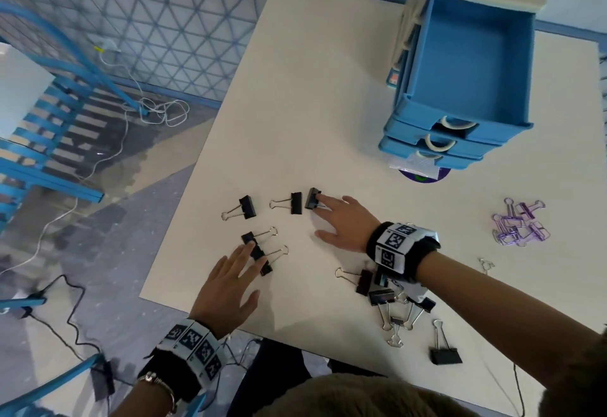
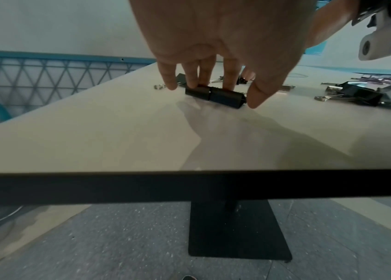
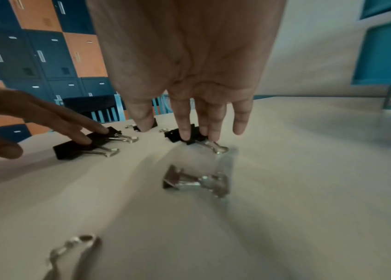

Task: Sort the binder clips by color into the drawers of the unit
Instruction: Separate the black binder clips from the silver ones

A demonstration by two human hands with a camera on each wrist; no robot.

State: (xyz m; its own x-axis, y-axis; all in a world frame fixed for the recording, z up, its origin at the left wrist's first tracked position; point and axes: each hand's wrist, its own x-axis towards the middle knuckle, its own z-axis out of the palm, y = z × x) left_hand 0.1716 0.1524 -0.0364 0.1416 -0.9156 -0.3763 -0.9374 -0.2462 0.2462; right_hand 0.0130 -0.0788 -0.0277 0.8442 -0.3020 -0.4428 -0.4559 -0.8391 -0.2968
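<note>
White tabletop [image 1: 295, 104] carried scattered black binder clips [image 1: 381, 291]. Left hand [image 1: 226, 282], fingers straight, pressed two black clips [image 1: 258, 252] lying end to end. Right hand [image 1: 341, 219], fingers extended, touched another black clip [image 1: 312, 199]. Purple clips [image 1: 520, 226] lay heaped at right. Blue drawer unit [image 1: 460, 88] stood far right, top drawer out.

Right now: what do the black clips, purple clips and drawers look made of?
Black clips: matte dark bodies, likely painted metal, with shiny wire handles. Purple clips: glossy, see-through look; tinted metal or plastic, can't tell. Drawers: matte blue, molded rims, likely plastic, pale ring pulls.
</note>
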